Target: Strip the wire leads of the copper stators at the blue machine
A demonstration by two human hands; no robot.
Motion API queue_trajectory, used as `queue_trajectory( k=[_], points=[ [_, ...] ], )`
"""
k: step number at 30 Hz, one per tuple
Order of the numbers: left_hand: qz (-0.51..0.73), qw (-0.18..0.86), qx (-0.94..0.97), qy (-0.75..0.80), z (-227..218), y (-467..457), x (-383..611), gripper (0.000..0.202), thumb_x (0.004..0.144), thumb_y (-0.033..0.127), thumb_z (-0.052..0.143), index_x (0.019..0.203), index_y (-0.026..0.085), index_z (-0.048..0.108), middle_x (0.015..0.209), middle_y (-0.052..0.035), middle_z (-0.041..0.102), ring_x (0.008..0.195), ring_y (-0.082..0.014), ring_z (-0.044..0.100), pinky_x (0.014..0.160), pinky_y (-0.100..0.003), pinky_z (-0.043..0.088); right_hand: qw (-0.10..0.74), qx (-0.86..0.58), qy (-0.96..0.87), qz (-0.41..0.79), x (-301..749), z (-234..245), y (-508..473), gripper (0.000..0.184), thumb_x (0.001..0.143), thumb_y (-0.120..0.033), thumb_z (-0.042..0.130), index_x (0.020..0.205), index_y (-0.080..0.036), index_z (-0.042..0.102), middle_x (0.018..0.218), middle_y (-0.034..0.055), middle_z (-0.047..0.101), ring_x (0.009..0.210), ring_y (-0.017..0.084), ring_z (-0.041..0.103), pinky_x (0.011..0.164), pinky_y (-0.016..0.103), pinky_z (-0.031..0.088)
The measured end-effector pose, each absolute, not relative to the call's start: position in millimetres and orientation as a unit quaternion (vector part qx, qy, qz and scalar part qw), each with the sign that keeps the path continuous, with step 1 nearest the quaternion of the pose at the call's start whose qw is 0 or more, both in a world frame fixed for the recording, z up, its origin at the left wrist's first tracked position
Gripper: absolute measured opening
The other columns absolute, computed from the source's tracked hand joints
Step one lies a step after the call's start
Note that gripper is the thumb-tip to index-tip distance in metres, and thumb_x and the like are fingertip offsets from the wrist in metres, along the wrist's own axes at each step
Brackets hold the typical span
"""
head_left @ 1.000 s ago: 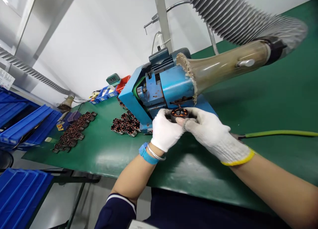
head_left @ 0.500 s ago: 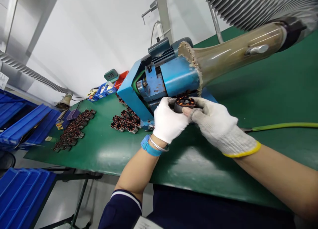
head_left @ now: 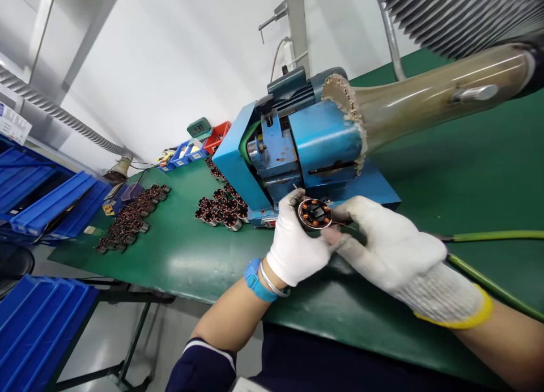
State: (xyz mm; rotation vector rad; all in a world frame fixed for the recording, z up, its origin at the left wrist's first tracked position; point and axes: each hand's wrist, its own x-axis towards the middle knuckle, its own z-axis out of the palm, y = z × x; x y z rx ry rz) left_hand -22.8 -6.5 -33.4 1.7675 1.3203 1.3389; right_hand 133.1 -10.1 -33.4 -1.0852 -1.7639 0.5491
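In the head view, a round motor stator (head_left: 315,213) with a dark core and copper windings is tilted with its face toward me. My left hand (head_left: 297,245), in a white glove, is closed around its left and lower side. My right hand (head_left: 382,242), gloved with a bare thumb tip, is closed at the stator's right edge, thumb below and finger above. A thin wire end sticks out between those fingers. Just behind the hands stands a blue belt machine (head_left: 329,140) with a slot in its cover.
Groups of stators (head_left: 223,208) stand left of the machine, and more stators (head_left: 131,216) stand farther left. Small bins (head_left: 193,151) and a digital clock (head_left: 199,127) are at the back. A clear duct (head_left: 408,111) joins the machine. A green-handled tool (head_left: 488,235) lies right. Blue trays (head_left: 42,335) are at left.
Both hands and the stator have come down and away from the machine. The stator's face has tilted up toward me, and the view has shifted slightly.
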Motion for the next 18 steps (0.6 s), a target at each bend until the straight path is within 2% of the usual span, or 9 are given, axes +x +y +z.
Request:
queue_trajectory(
  k=[3,6,8,11,13,15,16,18],
  points=[
    [0.453,0.309,0.678,0.49,-27,-8,-27,0.062,0.074,0.026,0.083,0.126,0.02,0.049,0.126,-0.0145,0.065,0.119,-0.0313,0.068,0.108,-0.052,0.055,0.491,-0.449,-0.689,0.285,142,-24,-7,0.029,0.094,-0.044,0.056,0.073,-0.025,0.06,0.067,0.003,0.062,0.06,0.021,0.06,0.055,0.034,0.047],
    [0.439,0.332,0.655,0.518,-24,-8,-28,0.057,0.072,0.027,0.086,0.115,0.022,0.049,0.116,-0.0105,0.067,0.107,-0.028,0.071,0.101,-0.05,0.058,0.576,-0.509,-0.524,0.368,154,-19,2,0.021,0.089,-0.042,0.065,0.076,-0.025,0.066,0.068,0.0037,0.066,0.064,0.021,0.064,0.062,0.035,0.053],
    [0.451,0.342,0.63,0.532,-26,-7,-27,0.058,0.072,0.027,0.087,0.114,0.023,0.047,0.112,-0.0083,0.067,0.101,-0.0248,0.071,0.097,-0.047,0.06,0.598,-0.536,-0.45,0.391,159,-18,8,0.022,0.086,-0.044,0.07,0.074,-0.025,0.067,0.07,0.0055,0.069,0.068,0.022,0.066,0.068,0.037,0.056],
    [0.465,0.332,0.627,0.529,-31,-6,-26,0.061,0.076,0.028,0.086,0.121,0.022,0.045,0.116,-0.0098,0.067,0.104,-0.0249,0.071,0.099,-0.047,0.059,0.536,-0.542,-0.491,0.423,154,-20,11,0.032,0.074,-0.056,0.08,0.078,-0.025,0.07,0.073,0.0067,0.072,0.068,0.024,0.067,0.064,0.038,0.059],
    [0.457,0.314,0.656,0.512,-33,-7,-27,0.063,0.08,0.027,0.081,0.13,0.021,0.044,0.125,-0.0139,0.066,0.113,-0.0276,0.07,0.106,-0.05,0.056,0.499,-0.519,-0.53,0.449,146,-22,8,0.043,0.068,-0.062,0.084,0.087,-0.025,0.072,0.082,0.0074,0.075,0.075,0.027,0.071,0.069,0.04,0.062],
    [0.429,0.309,0.693,0.49,-32,-9,-28,0.063,0.081,0.024,0.078,0.134,0.02,0.044,0.131,-0.0163,0.064,0.121,-0.0293,0.068,0.11,-0.051,0.054,0.494,-0.497,-0.542,0.464,141,-23,5,0.045,0.068,-0.063,0.083,0.087,-0.024,0.072,0.083,0.0068,0.075,0.078,0.028,0.073,0.073,0.04,0.063],
    [0.413,0.313,0.707,0.481,-30,-9,-28,0.061,0.081,0.023,0.077,0.133,0.02,0.047,0.132,-0.0161,0.065,0.122,-0.0295,0.068,0.11,-0.05,0.055,0.5,-0.497,-0.533,0.467,141,-23,5,0.043,0.068,-0.063,0.083,0.082,-0.024,0.071,0.078,0.0061,0.074,0.075,0.026,0.072,0.07,0.038,0.063],
    [0.391,0.323,0.718,0.476,-26,-11,-27,0.055,0.078,0.024,0.079,0.126,0.021,0.053,0.128,-0.0137,0.067,0.119,-0.0291,0.069,0.107,-0.048,0.056,0.534,-0.52,-0.475,0.469,143,-22,6,0.04,0.069,-0.059,0.084,0.075,-0.023,0.068,0.071,0.005,0.07,0.06,0.02,0.063,0.054,0.032,0.054]
  ],
)
